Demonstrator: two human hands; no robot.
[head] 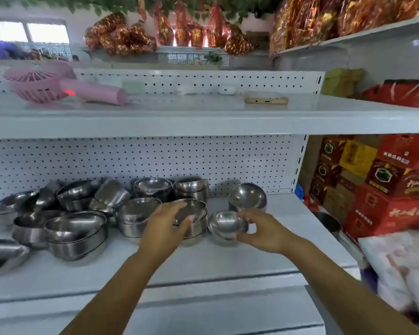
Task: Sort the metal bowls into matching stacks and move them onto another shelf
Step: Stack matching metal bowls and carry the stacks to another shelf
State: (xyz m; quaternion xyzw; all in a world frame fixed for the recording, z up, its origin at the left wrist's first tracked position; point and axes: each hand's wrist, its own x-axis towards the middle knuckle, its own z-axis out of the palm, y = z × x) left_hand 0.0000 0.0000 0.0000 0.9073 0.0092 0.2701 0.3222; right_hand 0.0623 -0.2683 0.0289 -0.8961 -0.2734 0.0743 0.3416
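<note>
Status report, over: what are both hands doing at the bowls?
Left hand grips tilted top bowl of a stack. Right hand grips small bowl on shelf. Loose bowls crowd the left.

On the lower shelf [228, 262] I count about thirteen metal bowls [75, 245] or stacks of them, mostly toward nine o'clock, while the upper shelf [203, 110] carries one pink fan [34, 85] at eleven o'clock and one phone [266, 100] at one o'clock.
</note>
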